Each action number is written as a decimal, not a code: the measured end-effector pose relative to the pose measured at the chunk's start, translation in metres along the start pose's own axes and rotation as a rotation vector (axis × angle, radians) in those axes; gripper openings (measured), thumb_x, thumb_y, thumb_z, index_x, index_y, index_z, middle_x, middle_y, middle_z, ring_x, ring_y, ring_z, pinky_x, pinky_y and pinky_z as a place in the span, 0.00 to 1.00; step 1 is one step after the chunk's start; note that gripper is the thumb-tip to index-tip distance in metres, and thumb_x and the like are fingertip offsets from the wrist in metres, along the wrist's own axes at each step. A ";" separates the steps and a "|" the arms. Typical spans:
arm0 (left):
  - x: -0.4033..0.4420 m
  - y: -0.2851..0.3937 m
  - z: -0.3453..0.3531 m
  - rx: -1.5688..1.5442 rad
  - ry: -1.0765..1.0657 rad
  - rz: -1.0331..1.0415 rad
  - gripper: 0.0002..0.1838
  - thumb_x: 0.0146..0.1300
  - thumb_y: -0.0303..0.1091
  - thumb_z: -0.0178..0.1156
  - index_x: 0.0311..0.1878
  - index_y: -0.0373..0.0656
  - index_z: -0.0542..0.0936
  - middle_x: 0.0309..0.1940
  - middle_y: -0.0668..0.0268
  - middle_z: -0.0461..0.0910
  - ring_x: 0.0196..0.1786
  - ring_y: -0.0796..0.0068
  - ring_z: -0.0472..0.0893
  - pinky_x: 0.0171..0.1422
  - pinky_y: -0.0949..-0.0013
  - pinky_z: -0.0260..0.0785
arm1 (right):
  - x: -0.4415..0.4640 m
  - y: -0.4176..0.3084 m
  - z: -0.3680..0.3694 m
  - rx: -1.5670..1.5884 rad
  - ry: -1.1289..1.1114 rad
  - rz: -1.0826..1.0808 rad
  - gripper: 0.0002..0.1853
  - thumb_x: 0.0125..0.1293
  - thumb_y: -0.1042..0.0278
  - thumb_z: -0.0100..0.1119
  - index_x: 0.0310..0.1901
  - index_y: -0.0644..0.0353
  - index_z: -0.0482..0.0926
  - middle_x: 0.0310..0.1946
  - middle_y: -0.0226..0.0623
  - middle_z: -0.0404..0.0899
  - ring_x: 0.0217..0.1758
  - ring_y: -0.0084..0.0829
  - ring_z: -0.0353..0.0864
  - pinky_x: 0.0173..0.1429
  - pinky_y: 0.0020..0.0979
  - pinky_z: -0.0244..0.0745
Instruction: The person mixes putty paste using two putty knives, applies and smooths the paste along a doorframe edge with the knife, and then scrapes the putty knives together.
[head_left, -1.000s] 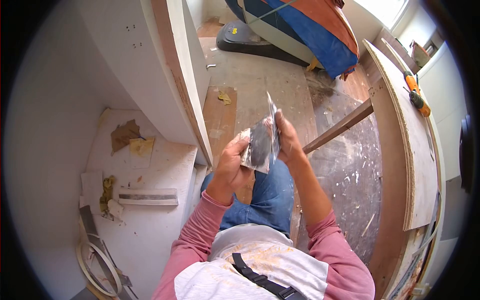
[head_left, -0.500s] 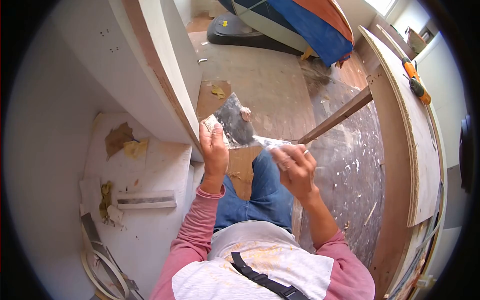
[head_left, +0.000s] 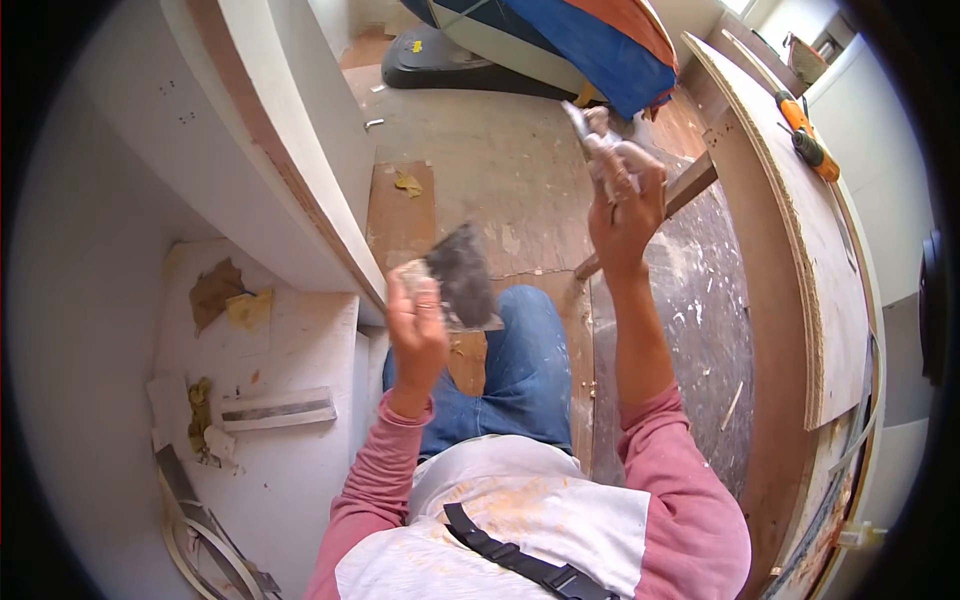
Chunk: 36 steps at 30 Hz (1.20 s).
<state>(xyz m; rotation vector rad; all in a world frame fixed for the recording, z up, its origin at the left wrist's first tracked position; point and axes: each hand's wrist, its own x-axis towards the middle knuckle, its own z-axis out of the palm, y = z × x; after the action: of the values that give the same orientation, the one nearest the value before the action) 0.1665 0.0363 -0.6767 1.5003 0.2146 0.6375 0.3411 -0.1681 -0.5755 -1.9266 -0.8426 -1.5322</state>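
My left hand (head_left: 418, 345) is closed around the crusted pale edge of a wide dark scraper (head_left: 466, 280), held above my knees. The scraper's flat face is smeared and slightly blurred. Raised out to the front right, my right hand (head_left: 630, 205) grips a small putty knife (head_left: 576, 122); its handle is hidden by my fingers. A beige lump of putty (head_left: 597, 120) sits on or beside its blade.
To my left stands a white cabinet frame (head_left: 285, 150), with a low white surface (head_left: 290, 455) below it. A board panel (head_left: 790, 250) carrying an orange drill (head_left: 815, 155) is at right, with a wooden brace (head_left: 690, 183). A blue cloth (head_left: 600, 50) hangs ahead.
My right hand has moved up and away from the scraper, lifting the putty knife. The putty lump is gone from the scraper's edge. My left hand has dropped slightly.
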 end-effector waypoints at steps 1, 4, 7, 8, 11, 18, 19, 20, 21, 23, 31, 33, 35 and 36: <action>0.002 -0.009 -0.008 -0.071 0.037 -0.018 0.10 0.82 0.31 0.50 0.59 0.39 0.74 0.45 0.69 0.78 0.45 0.84 0.75 0.51 0.76 0.71 | -0.006 0.016 0.004 0.016 0.044 -0.002 0.22 0.60 0.80 0.71 0.56 0.47 0.90 0.46 0.32 0.83 0.44 0.38 0.80 0.48 0.39 0.76; -0.004 -0.028 -0.026 -0.149 0.098 -0.064 0.11 0.82 0.31 0.49 0.59 0.38 0.75 0.47 0.70 0.79 0.46 0.83 0.76 0.52 0.76 0.71 | -0.111 0.119 0.035 -0.317 -0.500 0.256 0.16 0.60 0.73 0.71 0.50 0.51 0.90 0.48 0.41 0.84 0.50 0.46 0.83 0.54 0.43 0.79; -0.014 -0.036 -0.036 -0.120 0.009 -0.068 0.10 0.81 0.31 0.51 0.59 0.38 0.75 0.48 0.70 0.80 0.48 0.83 0.77 0.56 0.76 0.71 | -0.255 0.164 0.005 -0.593 -0.837 0.600 0.09 0.64 0.66 0.65 0.44 0.55 0.89 0.45 0.47 0.85 0.53 0.54 0.85 0.59 0.49 0.80; -0.012 -0.040 -0.035 -0.110 -0.010 -0.050 0.10 0.81 0.31 0.51 0.59 0.38 0.75 0.48 0.70 0.80 0.49 0.83 0.77 0.57 0.76 0.71 | -0.253 0.138 -0.010 -0.515 -0.829 0.802 0.10 0.65 0.67 0.63 0.45 0.58 0.89 0.44 0.50 0.86 0.53 0.55 0.86 0.59 0.51 0.80; -0.018 -0.058 -0.033 -0.318 -0.033 -0.264 0.09 0.81 0.31 0.53 0.57 0.39 0.75 0.46 0.70 0.81 0.46 0.84 0.78 0.53 0.76 0.73 | -0.280 0.108 -0.056 -0.378 -0.740 1.122 0.13 0.70 0.61 0.64 0.48 0.59 0.88 0.48 0.51 0.86 0.51 0.49 0.87 0.57 0.48 0.81; -0.021 -0.080 0.017 -0.651 -0.238 -0.634 0.13 0.82 0.35 0.54 0.62 0.38 0.75 0.50 0.65 0.85 0.47 0.77 0.87 0.53 0.70 0.82 | -0.185 0.040 -0.041 1.389 -0.246 1.655 0.22 0.80 0.45 0.56 0.55 0.58 0.82 0.48 0.31 0.86 0.45 0.26 0.87 0.48 0.33 0.85; -0.023 -0.078 0.027 -0.680 -0.297 -0.677 0.14 0.82 0.35 0.53 0.62 0.38 0.75 0.50 0.65 0.85 0.47 0.77 0.87 0.54 0.69 0.83 | -0.186 0.033 -0.034 1.561 -0.322 1.664 0.24 0.79 0.43 0.57 0.54 0.58 0.82 0.47 0.31 0.86 0.45 0.25 0.87 0.47 0.31 0.85; -0.022 -0.077 0.034 -0.710 -0.354 -0.717 0.14 0.82 0.35 0.53 0.63 0.38 0.75 0.50 0.65 0.85 0.47 0.77 0.87 0.54 0.69 0.83 | -0.188 0.021 -0.024 1.560 -0.385 1.692 0.22 0.79 0.44 0.58 0.54 0.58 0.82 0.46 0.30 0.86 0.44 0.24 0.86 0.47 0.30 0.85; -0.020 -0.076 0.036 -0.719 -0.376 -0.725 0.15 0.83 0.36 0.52 0.63 0.38 0.75 0.51 0.64 0.85 0.47 0.77 0.87 0.54 0.69 0.83 | -0.186 0.006 -0.013 1.559 -0.451 1.720 0.21 0.79 0.45 0.58 0.54 0.58 0.82 0.45 0.30 0.86 0.44 0.23 0.86 0.46 0.29 0.84; -0.010 -0.067 0.032 -0.746 -0.367 -0.726 0.14 0.83 0.36 0.51 0.63 0.38 0.75 0.50 0.64 0.85 0.47 0.77 0.87 0.52 0.69 0.83 | -0.178 -0.009 -0.007 1.493 -0.606 1.695 0.19 0.78 0.49 0.61 0.52 0.58 0.82 0.42 0.29 0.86 0.41 0.21 0.85 0.45 0.28 0.83; 0.024 -0.021 -0.011 -0.531 0.035 -0.252 0.12 0.80 0.29 0.56 0.61 0.38 0.74 0.48 0.64 0.84 0.46 0.76 0.85 0.52 0.70 0.81 | -0.154 -0.032 -0.011 1.140 -0.528 1.512 0.10 0.77 0.60 0.65 0.44 0.58 0.80 0.35 0.21 0.82 0.35 0.13 0.75 0.37 0.21 0.68; 0.016 -0.027 -0.008 -0.256 0.073 -0.122 0.12 0.78 0.30 0.58 0.59 0.37 0.74 0.47 0.65 0.83 0.45 0.78 0.82 0.52 0.72 0.78 | -0.134 -0.063 -0.009 1.159 -0.447 1.421 0.10 0.78 0.60 0.64 0.47 0.58 0.80 0.35 0.22 0.81 0.36 0.14 0.76 0.40 0.22 0.71; 0.010 -0.017 -0.002 -0.096 0.131 -0.019 0.13 0.77 0.32 0.61 0.57 0.36 0.74 0.46 0.68 0.79 0.46 0.80 0.75 0.53 0.75 0.71 | -0.134 -0.081 -0.014 1.059 -0.576 1.249 0.10 0.78 0.62 0.63 0.48 0.60 0.81 0.35 0.23 0.81 0.36 0.17 0.75 0.43 0.25 0.72; 0.006 -0.017 -0.003 -0.050 0.146 -0.042 0.13 0.77 0.31 0.61 0.57 0.35 0.73 0.46 0.68 0.78 0.47 0.79 0.75 0.54 0.74 0.71 | -0.123 -0.087 -0.021 0.936 -0.674 1.124 0.09 0.77 0.64 0.63 0.44 0.61 0.81 0.32 0.28 0.81 0.35 0.18 0.75 0.40 0.27 0.71</action>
<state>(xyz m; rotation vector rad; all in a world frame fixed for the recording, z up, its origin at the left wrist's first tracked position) 0.1746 0.0433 -0.6919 1.3995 0.3392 0.7144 0.2428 -0.1429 -0.6886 -1.5994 -0.3947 0.1962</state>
